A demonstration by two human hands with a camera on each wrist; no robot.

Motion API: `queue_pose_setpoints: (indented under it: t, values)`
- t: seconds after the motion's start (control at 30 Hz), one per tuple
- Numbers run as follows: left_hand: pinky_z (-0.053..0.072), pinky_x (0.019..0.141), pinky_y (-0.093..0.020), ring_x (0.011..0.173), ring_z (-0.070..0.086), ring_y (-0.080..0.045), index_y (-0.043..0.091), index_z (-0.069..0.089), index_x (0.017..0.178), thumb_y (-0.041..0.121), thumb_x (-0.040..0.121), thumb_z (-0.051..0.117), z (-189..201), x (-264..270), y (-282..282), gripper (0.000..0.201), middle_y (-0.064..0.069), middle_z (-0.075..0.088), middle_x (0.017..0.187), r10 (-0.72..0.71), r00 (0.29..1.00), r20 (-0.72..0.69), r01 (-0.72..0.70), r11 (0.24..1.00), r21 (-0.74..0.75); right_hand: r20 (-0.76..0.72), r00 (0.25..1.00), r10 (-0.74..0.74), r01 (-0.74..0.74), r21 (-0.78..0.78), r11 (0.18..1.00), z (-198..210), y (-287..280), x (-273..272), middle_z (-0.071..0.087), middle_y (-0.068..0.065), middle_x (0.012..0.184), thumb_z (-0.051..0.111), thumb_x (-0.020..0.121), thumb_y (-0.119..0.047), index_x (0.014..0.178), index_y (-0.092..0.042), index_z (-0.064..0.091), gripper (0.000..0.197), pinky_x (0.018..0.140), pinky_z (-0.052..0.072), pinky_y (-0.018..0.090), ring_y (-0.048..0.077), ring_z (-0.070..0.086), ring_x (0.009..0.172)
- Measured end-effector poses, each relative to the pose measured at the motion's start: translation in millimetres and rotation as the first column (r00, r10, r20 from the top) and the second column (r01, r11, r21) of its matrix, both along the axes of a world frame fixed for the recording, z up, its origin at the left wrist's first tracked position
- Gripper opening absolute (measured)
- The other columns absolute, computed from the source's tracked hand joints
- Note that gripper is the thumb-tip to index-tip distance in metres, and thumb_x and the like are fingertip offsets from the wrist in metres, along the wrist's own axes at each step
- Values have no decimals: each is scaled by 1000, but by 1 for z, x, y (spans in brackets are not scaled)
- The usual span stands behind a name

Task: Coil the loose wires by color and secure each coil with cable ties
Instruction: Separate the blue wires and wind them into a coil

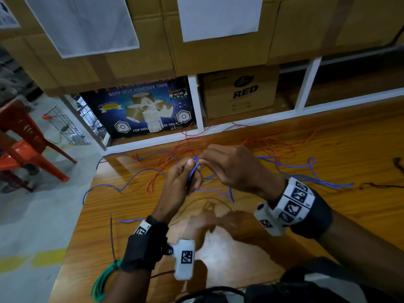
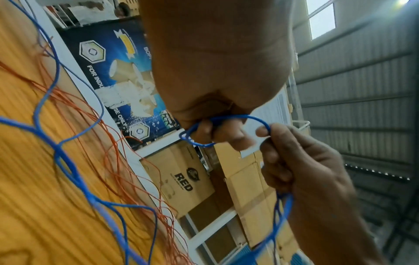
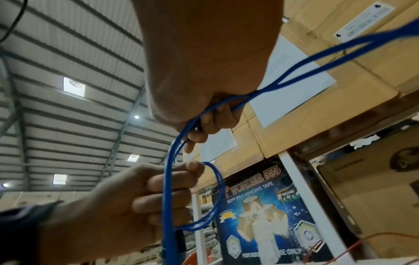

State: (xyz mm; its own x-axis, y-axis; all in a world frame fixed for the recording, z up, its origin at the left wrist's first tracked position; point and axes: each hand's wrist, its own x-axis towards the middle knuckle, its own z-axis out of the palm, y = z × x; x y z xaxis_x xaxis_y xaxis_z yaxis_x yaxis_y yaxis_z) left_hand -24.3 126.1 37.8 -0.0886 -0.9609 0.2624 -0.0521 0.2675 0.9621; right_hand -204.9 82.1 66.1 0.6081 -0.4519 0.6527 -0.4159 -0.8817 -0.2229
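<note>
Both hands are raised over the wooden table (image 1: 328, 138), close together. My left hand (image 1: 184, 179) grips a small loop of blue wire (image 1: 193, 171), fingers curled round it. My right hand (image 1: 218, 162) pinches the same blue wire just above. The left wrist view shows the blue loop (image 2: 249, 117) arching from the left hand (image 2: 217, 132) to the right hand (image 2: 292, 168). Seen from the right wrist, the blue wire (image 3: 169, 179) hangs from my right hand (image 3: 204, 125) past the left hand (image 3: 154, 195). The rest of the blue wire trails loose on the table (image 1: 306, 178).
Loose orange wires (image 1: 218, 141) tangle across the table's far side. A green wire coil (image 1: 102, 283) lies at the near left edge beside a thin dark wire (image 1: 112, 237). Black wire ends (image 1: 397, 165) lie far right. Cardboard boxes (image 1: 240, 92) fill the shelf behind. A red chair (image 1: 26, 147) stands left.
</note>
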Motion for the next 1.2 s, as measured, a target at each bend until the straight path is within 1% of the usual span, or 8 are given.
queue_pose_setpoints:
  t: [0.2,0.33,0.53,0.73,0.87,0.93,1.03,1.2]
  values:
    - [9,44,-26,45,11,-8,9,55,81,30,101,43,-3,1,0,31,7,18,54,-110,894,-434,264,912,314,140,987,-81,86,-31,996,-16,-21,-7,67,-1,83,63,101,-34,91,-13,76,27,55,51,39,17,63,69]
    - [10,44,-25,43,10,-8,17,47,78,29,107,31,1,2,0,35,7,12,57,-101,745,-660,454,801,390,235,968,-91,42,202,978,-17,-27,-4,69,-6,79,66,97,-40,89,-13,78,30,59,47,34,8,59,68]
    - [10,44,-25,44,5,-10,18,42,76,30,105,32,2,3,-2,33,7,8,58,56,667,-743,390,823,412,174,983,-60,-62,621,782,-27,-25,3,45,-6,64,55,104,-45,70,-19,63,43,58,33,36,6,40,59]
    - [9,43,-25,43,4,-10,18,41,76,31,106,32,3,5,3,34,7,7,57,80,684,-725,352,834,425,325,946,12,-271,766,582,-38,-26,1,46,-11,64,66,100,-17,94,4,74,23,57,31,19,1,39,60]
    - [10,40,-23,43,3,-10,17,40,76,30,108,30,3,3,2,36,7,6,57,98,698,-709,321,842,433,405,914,-13,-308,714,629,-42,-23,10,62,22,72,72,94,-8,88,9,72,19,64,42,32,13,53,73]
    - [10,38,-23,43,3,-10,18,39,76,30,108,29,8,4,1,36,7,6,57,105,728,-678,277,859,431,381,923,-55,-254,709,658,-44,-23,12,64,12,69,74,95,-20,84,0,76,22,63,42,32,8,54,69]
    - [10,37,-21,44,2,-10,19,41,74,28,107,30,19,18,-3,36,7,5,58,122,735,-667,199,902,384,108,977,-185,70,657,751,-48,-26,3,71,-13,78,75,85,-56,97,-23,79,36,67,53,33,0,63,70]
    - [14,38,-20,45,4,-9,22,46,68,23,108,27,36,58,-16,45,8,7,57,176,648,-741,69,956,286,-44,963,-264,256,447,858,-59,-39,-29,70,1,116,83,78,-26,130,-23,68,54,96,48,34,18,61,108]
